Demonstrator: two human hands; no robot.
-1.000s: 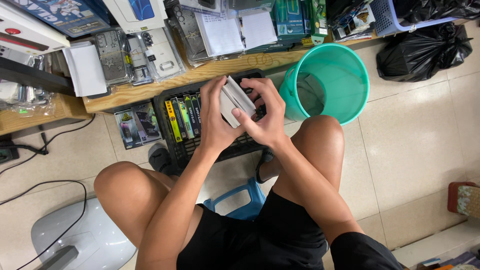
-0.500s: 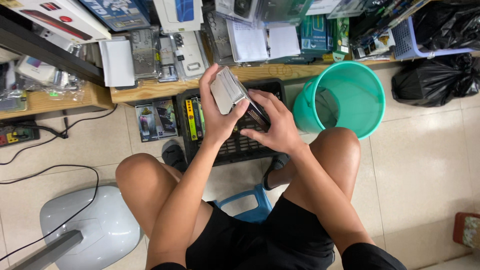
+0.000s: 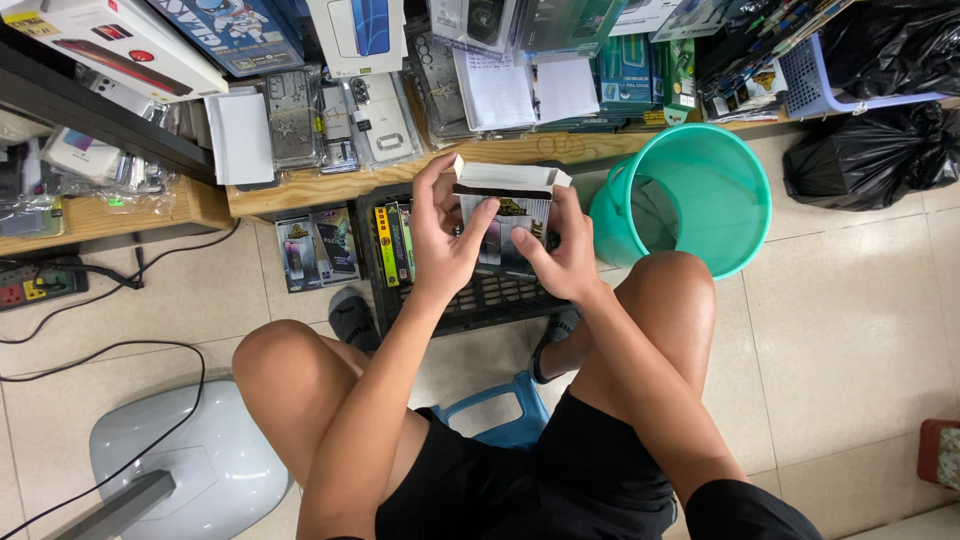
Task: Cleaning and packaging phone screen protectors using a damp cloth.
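A small flat cardboard box (image 3: pixel 505 215), white with a dark printed picture, is held upright in front of me with its top flap open. My left hand (image 3: pixel 443 240) grips its left side, thumb on the front, fingers at the flap. Its right side is pinched by my right hand (image 3: pixel 560 255). Below the box sits a black plastic crate (image 3: pixel 470 295) on the floor, with several slim packets (image 3: pixel 392 245) standing in its left end.
A teal bucket (image 3: pixel 690 195) stands to the right of my hands. A low wooden shelf (image 3: pixel 330 185) carries phone cases and boxes. Black rubbish bags (image 3: pixel 865 150) lie far right. A power strip (image 3: pixel 30 285), cables and a grey fan base (image 3: pixel 190 460) are at left.
The box was turned from a tilted side-on hold to face me upright, and its top flap is now open. The view has shifted slightly.
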